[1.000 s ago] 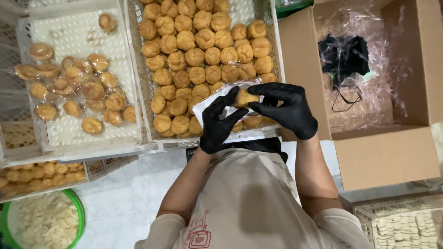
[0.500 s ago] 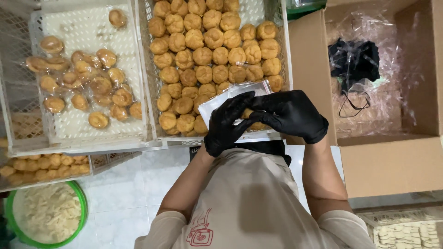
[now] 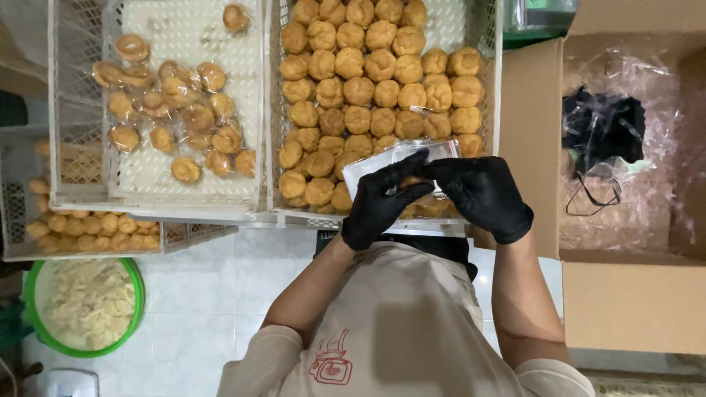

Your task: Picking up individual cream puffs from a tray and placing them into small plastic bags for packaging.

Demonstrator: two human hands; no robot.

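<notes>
Both my hands wear black gloves and meet over the near edge of a white plastic crate that is full of bare golden round pastries. My left hand and my right hand together grip a small clear plastic bag. A pastry shows faintly inside the bag, mostly hidden behind my fingers. To the left stands a second white crate with several pastries wrapped in clear bags.
An open cardboard box on the right has a clear plastic liner and a black bundle inside. A lower crate of pastries and a green bowl of pale pieces lie at the left. White tiled floor is below.
A pastry held in the open between my fingers a second ago now sits inside the clear bag. My hands have closed in on the bag over the crate's near edge.
</notes>
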